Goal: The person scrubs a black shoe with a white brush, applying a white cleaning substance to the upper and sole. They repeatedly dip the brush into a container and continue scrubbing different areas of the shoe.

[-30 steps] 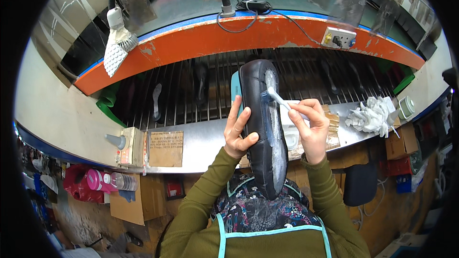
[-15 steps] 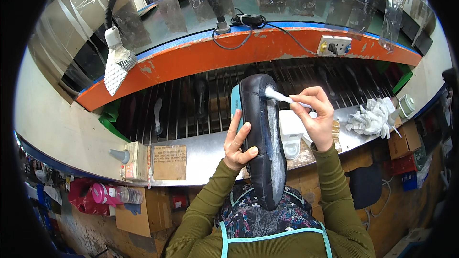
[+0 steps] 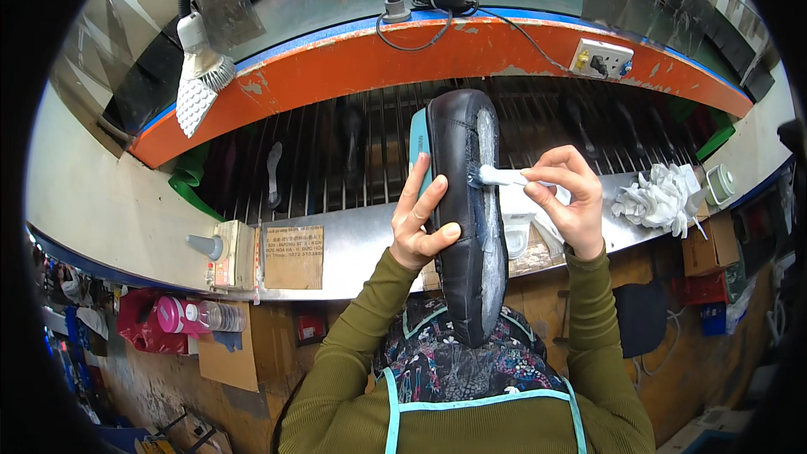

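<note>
A black shoe upper [image 3: 455,235] stretched over a teal last [image 3: 419,128] is held lengthwise in front of me, its near end against my apron. My left hand [image 3: 423,223] grips it from the left side, thumb on the black side and fingers toward the last. A whitish smeared coating [image 3: 491,256] shows along the sole side, facing right. My right hand [image 3: 572,197] pinches a white-handled brush [image 3: 508,177]. The brush tip touches the edge of the upper beside the coating. Behind the brush, a white container [image 3: 514,235] on the bench is partly hidden.
Beyond the metal ledge [image 3: 361,244] runs a rack of rods [image 3: 315,151] with shoe soles lying on it. An orange beam [image 3: 336,80] carries a power socket [image 3: 601,59]. A lamp [image 3: 200,76] hangs at left; crumpled white cloths [image 3: 657,200] lie at right. Brown cardboard [image 3: 293,257] rests on the ledge.
The brush has moved from near the shoe's far end down its edge toward me. My left hand still grips the upper. The whole view has shifted slightly.
</note>
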The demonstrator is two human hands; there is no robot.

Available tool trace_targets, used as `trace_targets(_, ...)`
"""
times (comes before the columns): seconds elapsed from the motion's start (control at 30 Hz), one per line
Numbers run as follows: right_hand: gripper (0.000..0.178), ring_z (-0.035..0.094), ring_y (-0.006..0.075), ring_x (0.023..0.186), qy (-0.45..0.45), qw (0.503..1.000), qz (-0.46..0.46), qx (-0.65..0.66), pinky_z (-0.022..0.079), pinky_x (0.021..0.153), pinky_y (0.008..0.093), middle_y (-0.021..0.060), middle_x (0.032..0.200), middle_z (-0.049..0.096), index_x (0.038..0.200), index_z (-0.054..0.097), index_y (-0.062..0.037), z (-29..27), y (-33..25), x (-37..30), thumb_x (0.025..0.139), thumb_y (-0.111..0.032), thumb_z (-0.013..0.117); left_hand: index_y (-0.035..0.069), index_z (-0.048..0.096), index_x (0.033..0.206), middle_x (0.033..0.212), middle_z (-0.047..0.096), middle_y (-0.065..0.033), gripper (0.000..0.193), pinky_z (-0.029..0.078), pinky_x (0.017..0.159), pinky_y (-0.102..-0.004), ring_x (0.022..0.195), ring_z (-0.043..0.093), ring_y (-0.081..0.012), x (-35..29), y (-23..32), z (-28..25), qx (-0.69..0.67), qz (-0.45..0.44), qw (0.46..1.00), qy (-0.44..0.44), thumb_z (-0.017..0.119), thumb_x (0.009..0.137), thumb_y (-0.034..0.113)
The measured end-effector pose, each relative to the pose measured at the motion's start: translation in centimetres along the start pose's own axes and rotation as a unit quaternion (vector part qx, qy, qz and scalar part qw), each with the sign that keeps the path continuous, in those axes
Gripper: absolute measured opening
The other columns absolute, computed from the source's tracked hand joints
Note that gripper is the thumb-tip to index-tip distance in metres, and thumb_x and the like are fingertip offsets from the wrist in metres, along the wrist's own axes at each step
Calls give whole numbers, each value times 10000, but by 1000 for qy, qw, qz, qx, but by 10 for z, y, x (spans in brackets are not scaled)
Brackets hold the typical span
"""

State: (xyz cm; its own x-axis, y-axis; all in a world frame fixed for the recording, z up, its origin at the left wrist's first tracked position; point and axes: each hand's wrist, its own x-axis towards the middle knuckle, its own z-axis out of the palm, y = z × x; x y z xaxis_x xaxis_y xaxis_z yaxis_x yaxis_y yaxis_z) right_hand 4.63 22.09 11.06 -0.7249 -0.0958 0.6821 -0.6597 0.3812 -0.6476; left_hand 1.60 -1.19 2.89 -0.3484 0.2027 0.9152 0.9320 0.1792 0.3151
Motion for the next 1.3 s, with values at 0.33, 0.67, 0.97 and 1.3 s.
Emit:
trace_targets(0.33,151,564,88,749,-84,995,34,32,441,585,218,30,909,589,920,750,-56,-14,-2,-8,771,-57,774,333,478,1237,1421,468,-127,463,478,1005,-538,1255,450,-514,12,-3,4,62,56,996,29,662,849,159)
trace_targets(0.67,159,597,114,740,-110,991,16,81,465,584,244,51,917,590,920,749,-37,-15,1,-22,765,-54,781,299,510,1177,1419,477,-131,430,468,1027,-502,1283,436,-490,10,-10,11,65,50,996,29,677,822,122)
trace_targets(0.97,171,602,122,763,-83,993,55,64,488,602,232,49,912,587,932,752,-46,-11,-11,-41,764,-57,783,264,522,1174,1420,480,-139,423,447,1043,-494,1303,429,-466,7,-13,17,48,42,997,44,682,817,103)
trace_targets(1.3,208,603,137,791,-114,993,1,18,509,656,248,45,907,592,923,762,-73,-15,-25,-51,718,-62,802,247,530,1178,1412,488,-155,482,455,1035,-493,1299,442,-449,2,-14,15,61,30,997,47,739,765,109)
